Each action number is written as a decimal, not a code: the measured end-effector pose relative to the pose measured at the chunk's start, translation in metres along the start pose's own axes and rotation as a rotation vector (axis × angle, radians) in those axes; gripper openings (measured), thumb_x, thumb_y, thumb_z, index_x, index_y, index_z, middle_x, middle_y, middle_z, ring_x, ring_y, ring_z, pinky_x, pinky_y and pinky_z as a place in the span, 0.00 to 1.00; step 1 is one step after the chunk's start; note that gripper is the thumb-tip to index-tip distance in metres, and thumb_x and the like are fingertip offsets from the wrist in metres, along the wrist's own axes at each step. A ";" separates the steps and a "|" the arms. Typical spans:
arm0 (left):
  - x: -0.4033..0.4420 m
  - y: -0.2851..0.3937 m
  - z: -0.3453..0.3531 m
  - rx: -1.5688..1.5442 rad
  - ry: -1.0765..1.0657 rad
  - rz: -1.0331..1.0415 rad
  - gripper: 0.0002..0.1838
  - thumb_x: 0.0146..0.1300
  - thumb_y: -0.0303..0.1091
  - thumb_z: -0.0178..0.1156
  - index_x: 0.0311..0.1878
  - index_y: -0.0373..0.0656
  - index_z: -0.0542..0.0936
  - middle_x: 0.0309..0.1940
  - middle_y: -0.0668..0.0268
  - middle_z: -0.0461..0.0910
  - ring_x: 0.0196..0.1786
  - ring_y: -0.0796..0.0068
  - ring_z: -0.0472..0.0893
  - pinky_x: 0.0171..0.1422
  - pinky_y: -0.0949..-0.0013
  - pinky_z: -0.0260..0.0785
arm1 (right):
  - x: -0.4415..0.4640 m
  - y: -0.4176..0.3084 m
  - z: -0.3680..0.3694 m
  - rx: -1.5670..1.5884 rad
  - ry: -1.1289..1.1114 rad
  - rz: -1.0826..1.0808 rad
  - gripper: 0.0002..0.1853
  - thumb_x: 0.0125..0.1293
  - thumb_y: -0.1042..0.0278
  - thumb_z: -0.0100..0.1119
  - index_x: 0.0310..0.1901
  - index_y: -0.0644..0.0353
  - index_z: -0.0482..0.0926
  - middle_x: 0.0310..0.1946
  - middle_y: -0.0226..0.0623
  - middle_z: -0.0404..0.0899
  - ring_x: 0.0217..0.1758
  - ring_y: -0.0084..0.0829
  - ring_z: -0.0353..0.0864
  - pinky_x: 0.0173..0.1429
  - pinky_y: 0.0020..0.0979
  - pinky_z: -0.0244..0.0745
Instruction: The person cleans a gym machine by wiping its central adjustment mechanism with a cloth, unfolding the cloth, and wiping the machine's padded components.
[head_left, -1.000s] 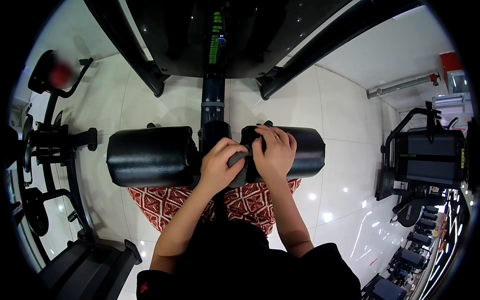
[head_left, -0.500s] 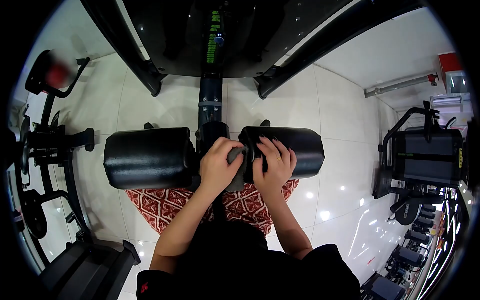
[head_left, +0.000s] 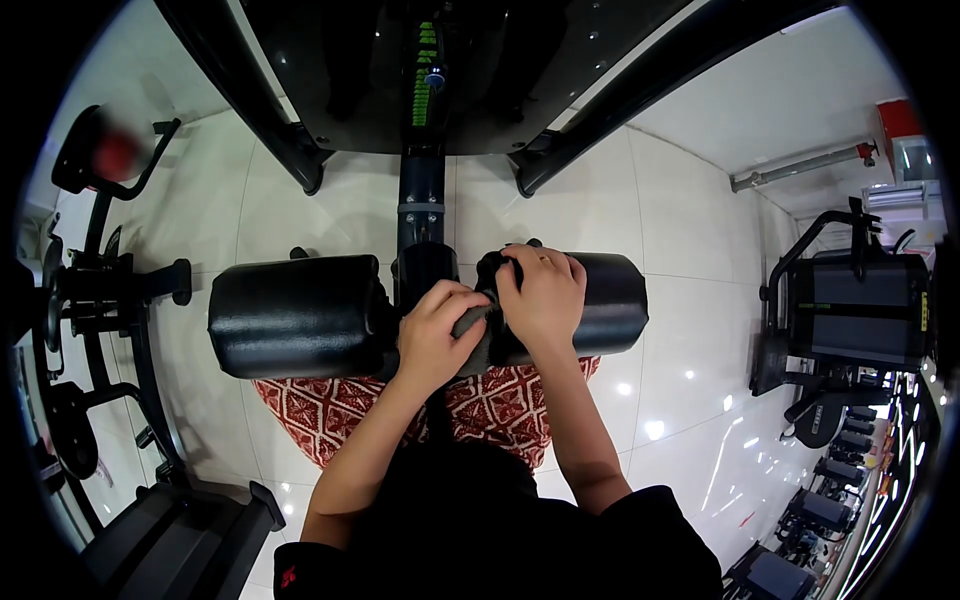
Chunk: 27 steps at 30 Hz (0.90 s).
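Observation:
My left hand [head_left: 432, 335] pinches a grey cloth [head_left: 478, 350] against the inner end of the right black padded roller [head_left: 614, 305]. On top of that roller lies my right hand [head_left: 546, 300], its fingers bent over the inner far edge and a ring on one finger. Part of the roller's inner end is hidden by both hands. The left padded roller [head_left: 295, 322] sits across the central black post [head_left: 420, 220], untouched. Beneath the rollers is a red and white patterned fabric [head_left: 330, 415] over my lap.
Ahead stands the machine's dark panel with a green-marked scale [head_left: 424, 85], between two slanted frame legs [head_left: 240, 85]. Other gym machines are at the left [head_left: 130, 280] and right [head_left: 860, 310]. The floor is pale glossy tile [head_left: 690, 340].
My right hand has moved up and inward on the right roller, its fingers now curled over the edge instead of spread. My left hand keeps the cloth at nearly the same spot.

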<state>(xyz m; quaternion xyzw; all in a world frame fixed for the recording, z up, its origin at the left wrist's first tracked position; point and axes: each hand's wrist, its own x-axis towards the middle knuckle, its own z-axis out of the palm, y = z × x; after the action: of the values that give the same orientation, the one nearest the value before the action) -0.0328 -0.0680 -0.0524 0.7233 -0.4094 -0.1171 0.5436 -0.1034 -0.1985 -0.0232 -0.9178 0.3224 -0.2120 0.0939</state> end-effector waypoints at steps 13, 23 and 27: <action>0.001 0.003 0.004 0.068 0.050 -0.061 0.12 0.51 0.27 0.66 0.41 0.45 0.81 0.38 0.67 0.77 0.39 0.62 0.81 0.39 0.65 0.75 | -0.033 0.003 -0.001 -0.010 0.108 -0.072 0.11 0.57 0.64 0.60 0.41 0.53 0.82 0.48 0.25 0.83 0.56 0.33 0.77 0.65 0.47 0.61; 0.000 0.002 0.002 0.049 0.041 -0.005 0.12 0.50 0.27 0.67 0.41 0.45 0.82 0.37 0.67 0.77 0.40 0.64 0.81 0.40 0.66 0.75 | -0.020 0.003 0.000 -0.011 0.071 -0.050 0.09 0.58 0.66 0.57 0.41 0.52 0.82 0.46 0.25 0.83 0.54 0.32 0.77 0.64 0.45 0.61; -0.001 0.001 0.003 0.077 0.051 0.031 0.13 0.49 0.26 0.67 0.40 0.45 0.82 0.38 0.67 0.77 0.40 0.65 0.81 0.39 0.66 0.75 | -0.004 0.001 -0.001 0.010 -0.035 -0.010 0.09 0.62 0.64 0.54 0.39 0.53 0.82 0.40 0.29 0.85 0.52 0.32 0.79 0.63 0.43 0.63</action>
<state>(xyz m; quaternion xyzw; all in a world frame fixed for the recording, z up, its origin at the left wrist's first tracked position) -0.0363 -0.0693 -0.0528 0.7399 -0.4109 -0.0742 0.5275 -0.1068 -0.1969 -0.0243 -0.9225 0.3149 -0.1981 0.1031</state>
